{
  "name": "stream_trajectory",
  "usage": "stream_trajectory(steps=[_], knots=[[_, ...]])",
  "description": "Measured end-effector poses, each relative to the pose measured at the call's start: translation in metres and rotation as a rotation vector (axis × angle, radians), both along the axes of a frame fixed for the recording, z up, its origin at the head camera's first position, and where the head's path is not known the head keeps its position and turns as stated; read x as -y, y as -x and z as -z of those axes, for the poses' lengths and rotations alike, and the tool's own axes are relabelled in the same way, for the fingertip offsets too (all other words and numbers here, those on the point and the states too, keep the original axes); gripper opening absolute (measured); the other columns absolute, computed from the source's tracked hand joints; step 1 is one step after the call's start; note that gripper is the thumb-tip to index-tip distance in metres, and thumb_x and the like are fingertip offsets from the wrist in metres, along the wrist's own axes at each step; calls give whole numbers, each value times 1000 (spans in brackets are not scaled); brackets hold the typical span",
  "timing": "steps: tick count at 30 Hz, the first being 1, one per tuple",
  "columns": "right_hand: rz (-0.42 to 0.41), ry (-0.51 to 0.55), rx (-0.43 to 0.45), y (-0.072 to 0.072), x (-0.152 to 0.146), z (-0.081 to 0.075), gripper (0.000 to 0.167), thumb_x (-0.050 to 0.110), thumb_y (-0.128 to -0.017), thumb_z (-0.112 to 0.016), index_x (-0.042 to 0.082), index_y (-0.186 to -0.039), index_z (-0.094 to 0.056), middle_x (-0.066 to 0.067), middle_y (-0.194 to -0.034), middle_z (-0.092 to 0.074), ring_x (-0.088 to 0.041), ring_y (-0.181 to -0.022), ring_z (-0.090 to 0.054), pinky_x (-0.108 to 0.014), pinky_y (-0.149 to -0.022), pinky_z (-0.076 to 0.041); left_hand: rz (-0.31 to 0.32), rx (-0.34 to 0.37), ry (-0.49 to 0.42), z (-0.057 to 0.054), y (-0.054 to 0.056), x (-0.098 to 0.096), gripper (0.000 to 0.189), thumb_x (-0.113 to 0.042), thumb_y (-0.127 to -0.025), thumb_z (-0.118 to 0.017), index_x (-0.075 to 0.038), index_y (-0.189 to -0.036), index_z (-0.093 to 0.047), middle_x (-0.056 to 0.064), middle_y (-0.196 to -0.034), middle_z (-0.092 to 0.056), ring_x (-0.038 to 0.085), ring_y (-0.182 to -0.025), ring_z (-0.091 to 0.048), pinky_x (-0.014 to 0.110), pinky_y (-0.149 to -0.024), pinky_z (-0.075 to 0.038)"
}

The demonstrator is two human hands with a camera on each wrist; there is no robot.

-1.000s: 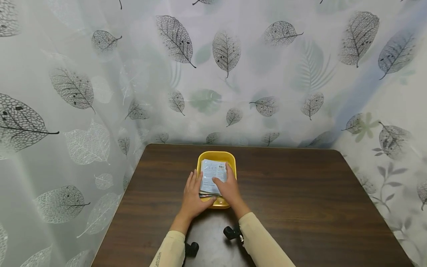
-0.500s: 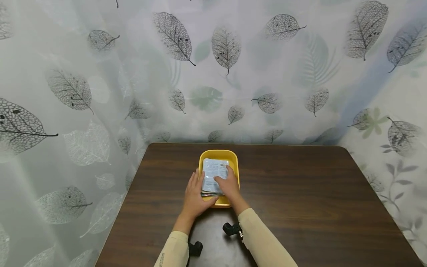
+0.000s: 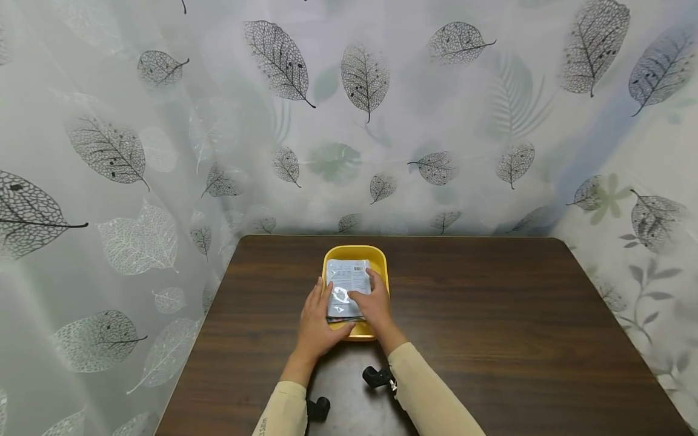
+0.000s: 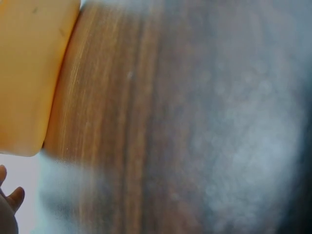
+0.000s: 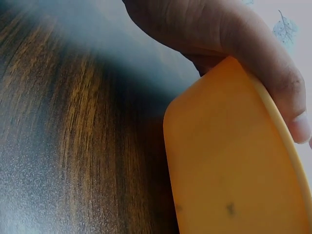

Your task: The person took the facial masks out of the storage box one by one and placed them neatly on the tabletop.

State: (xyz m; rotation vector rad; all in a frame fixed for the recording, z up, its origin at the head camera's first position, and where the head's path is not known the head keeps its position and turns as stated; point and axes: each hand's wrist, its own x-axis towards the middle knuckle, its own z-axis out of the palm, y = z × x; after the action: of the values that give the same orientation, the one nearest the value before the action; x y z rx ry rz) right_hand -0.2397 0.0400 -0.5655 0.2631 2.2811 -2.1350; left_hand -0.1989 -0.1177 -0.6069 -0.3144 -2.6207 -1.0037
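A shallow yellow tray (image 3: 354,333) holds a small stack of flat packets, the top one a pale, printed packet (image 3: 340,275) with a barcode near its upper right corner. My right hand (image 3: 377,312) grips that packet at its right side, thumb lying across its face. Along the left side, my left hand (image 3: 315,324) rests with fingers extended at the packet's edge and the tray rim, its thumb toward the near end. The right wrist view shows a thumb (image 5: 273,73) bent over the rim of the yellow tray (image 5: 229,146). The lower packets are mostly hidden.
The tray stands on a dark brown wood-grain table (image 3: 491,315), near its far edge. A leaf-patterned curtain (image 3: 403,133) hangs behind and along both sides. Black wrist-worn devices (image 3: 376,376) hang beneath both sleeves.
A bright glare has appeared on the top packet, and less of the stack's near edge shows. Both hands keep nearly the same places; the head view has shifted slightly.
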Motion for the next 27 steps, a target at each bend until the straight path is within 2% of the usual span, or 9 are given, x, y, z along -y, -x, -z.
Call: stream_trajectory(steps=[4,9,18,25,27], knots=[[0,19,-12,0,0,1,79,5,-80,-76,4,-152,-42,-21,-159,-42,-40,-139,-48,-54,-115,-41,-1,1,4,0,1,0,103,-57,-72,-78,-10,-156,-42,16,-168,-28,46,-147,-36,67,-113,-35],[8,24,-9,0,1,2,79,4,-79,-75,4,-151,-43,-22,-161,-39,-39,-148,-40,-54,-120,-34,0,13,3,2,2,0,102,-57,-72,-78,-10,-156,-42,15,-169,-28,46,-147,-36,66,-114,-35],[19,-53,52,1,2,1,78,10,-80,-76,8,-151,-43,-24,-162,-37,-41,-150,-37,-55,-121,-33,8,8,-8,2,3,0,102,-55,-72,-79,-9,-156,-42,17,-168,-28,46,-147,-37,67,-112,-36],[37,-90,51,0,2,-1,77,13,-77,-78,9,-148,-48,-20,-153,-49,-37,-130,-52,-53,-113,-41,6,14,-12,3,3,0,102,-56,-72,-78,-10,-156,-42,17,-168,-28,47,-146,-37,67,-112,-36],[40,-96,40,-1,2,-2,75,12,-76,-78,9,-145,-51,-22,-151,-51,-38,-130,-53,-53,-111,-43,5,22,-12,3,3,0,102,-56,-72,-78,-10,-156,-42,16,-168,-27,47,-146,-37,67,-113,-36]])
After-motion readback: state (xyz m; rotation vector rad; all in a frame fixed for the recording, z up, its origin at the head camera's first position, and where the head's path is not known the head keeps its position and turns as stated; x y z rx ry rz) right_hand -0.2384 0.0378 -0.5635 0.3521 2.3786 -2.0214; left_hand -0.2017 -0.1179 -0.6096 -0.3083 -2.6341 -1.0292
